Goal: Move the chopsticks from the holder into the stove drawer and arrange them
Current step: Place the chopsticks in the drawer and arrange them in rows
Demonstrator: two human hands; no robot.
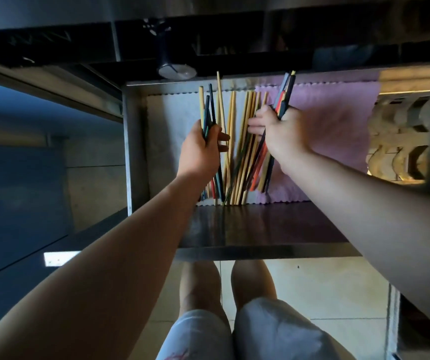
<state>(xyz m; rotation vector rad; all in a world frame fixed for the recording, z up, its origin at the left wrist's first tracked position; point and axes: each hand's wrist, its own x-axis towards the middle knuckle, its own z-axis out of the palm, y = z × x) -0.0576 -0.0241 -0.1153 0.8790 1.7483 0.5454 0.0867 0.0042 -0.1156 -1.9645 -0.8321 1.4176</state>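
The steel stove drawer [260, 229] is pulled out below me. A loose row of wooden and coloured chopsticks [245, 141] lies lengthwise on its lined floor. My left hand [200, 149] is shut on a few dark and yellow chopsticks [207, 107] at the left of the row, their tips pointing away from me. My right hand [281, 131] grips a bundle of dark, red and yellow chopsticks [285, 94] at the right of the row, with its fingers spread over the wooden ones. No chopstick holder is in view.
A pink cloth [338, 120] covers the drawer's right half and a grey liner [172, 120] the left. A dark knob with a round metal base [174, 68] sits on the stove front above. A carved wooden piece [398, 141] stands at the right. My knees are under the drawer's front.
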